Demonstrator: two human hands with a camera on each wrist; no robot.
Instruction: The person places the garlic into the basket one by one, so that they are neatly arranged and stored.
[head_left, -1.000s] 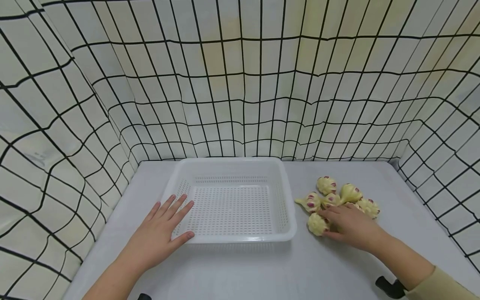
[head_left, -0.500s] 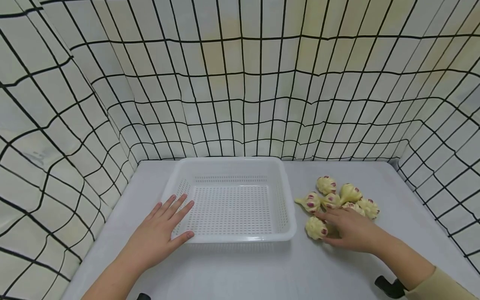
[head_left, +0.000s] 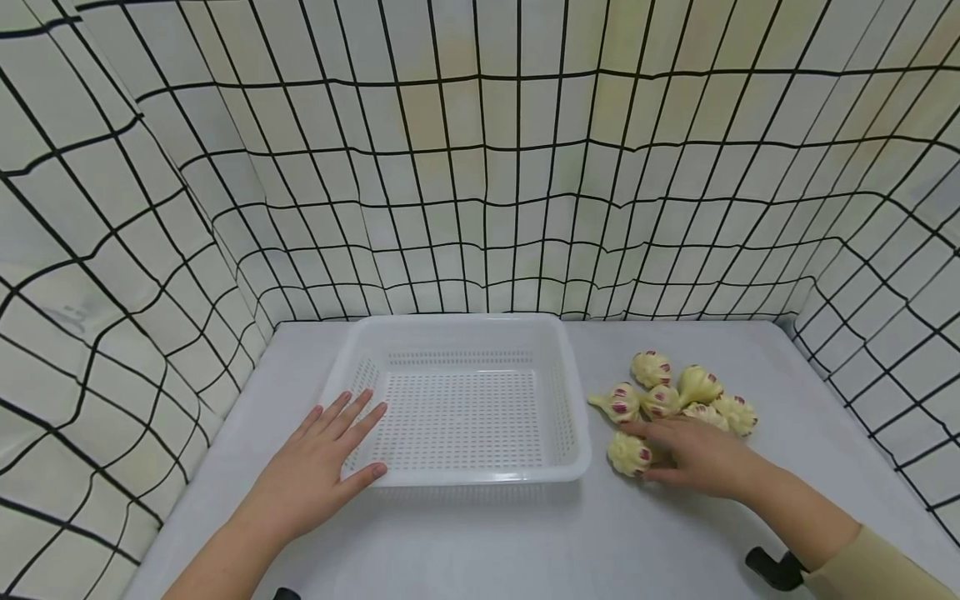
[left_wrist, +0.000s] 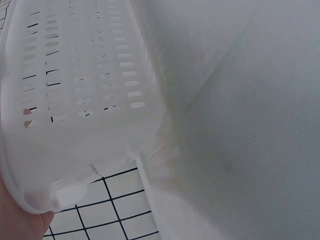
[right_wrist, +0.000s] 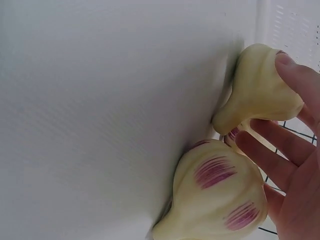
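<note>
At the left side of a white perforated plastic basket (head_left: 480,478), my left hand (head_left: 311,471) rests on the rim with its fingers straight and spread. In the left wrist view only part of that hand (left_wrist: 20,220) shows beside the basket's wall. To the right of the basket, my right hand (head_left: 705,454) pinches a garlic bulb (head_left: 627,454) low at the table. The right wrist view has the thumb (right_wrist: 300,77) on this pale bulb (right_wrist: 260,85), with fingers on its far side. Close under the hand sits another garlic bulb (right_wrist: 215,195) with purple streaks.
Several more garlic bulbs (head_left: 696,385) lie clustered just beyond the right hand on the white tabletop (head_left: 480,550). Black wire grid (head_left: 517,200) backed with white sheeting surrounds the table at the back and sides. The basket's perforated floor (head_left: 465,417) shows nothing on it.
The garlic bulb at my right hand has slid slightly left, away from the cluster, and the right hand has shifted a little with it. My left hand stays in place.
</note>
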